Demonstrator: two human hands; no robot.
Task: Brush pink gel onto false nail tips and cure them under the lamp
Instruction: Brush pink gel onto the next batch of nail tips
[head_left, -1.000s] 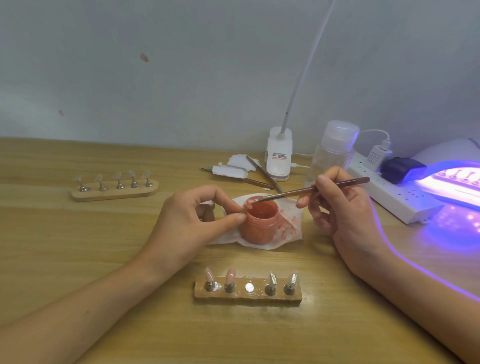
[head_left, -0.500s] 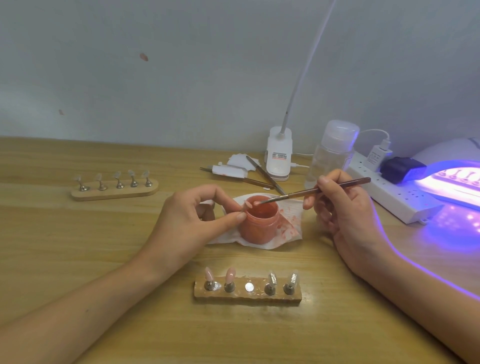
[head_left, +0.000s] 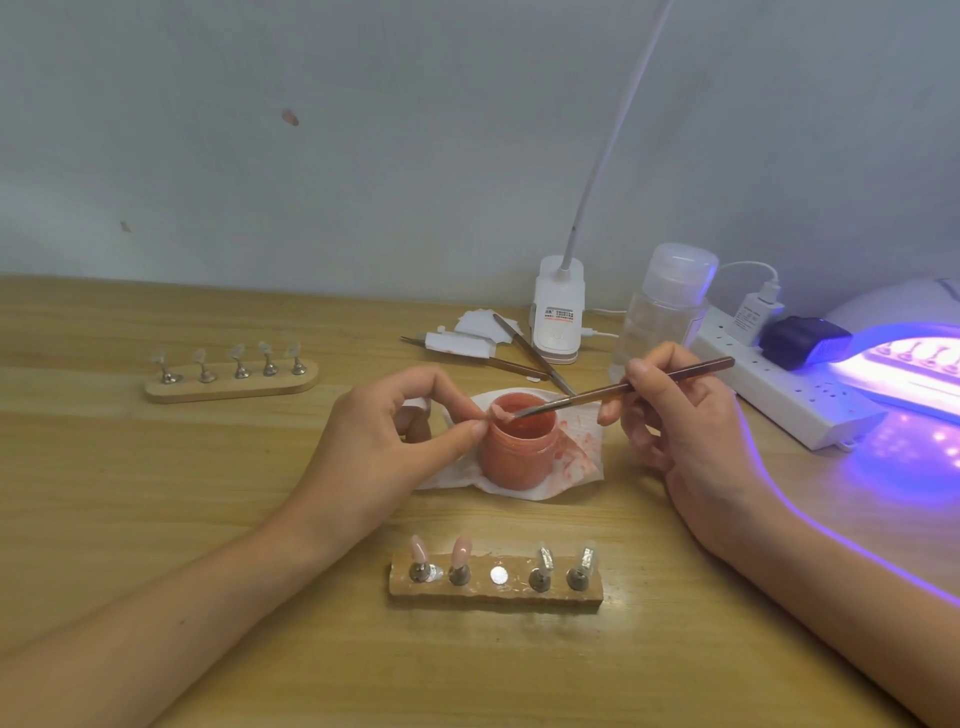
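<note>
My left hand (head_left: 387, 436) pinches a small pink-coated nail tip (head_left: 500, 412) between thumb and forefinger, over the rim of the open jar of pink gel (head_left: 521, 451). My right hand (head_left: 675, 415) grips a thin brown brush (head_left: 623, 387), whose bristles touch the nail tip. The near wooden holder (head_left: 496, 590) carries two pink tips on the left, a bare magnet in the middle and two clear tips on the right. The curing lamp (head_left: 904, 358) glows violet at the right with a row of tips inside.
The jar stands on a stained white wipe (head_left: 566, 467). A second wooden holder (head_left: 231, 376) with several clear tips sits at the left. Behind are spare brushes (head_left: 530, 353), a white clip lamp base (head_left: 558, 322), a clear pump bottle (head_left: 665, 306) and a power strip (head_left: 779, 389).
The brush tip has shifted slightly left along the nail tip, and my right hand has drifted a little with it. My left hand stays in place.
</note>
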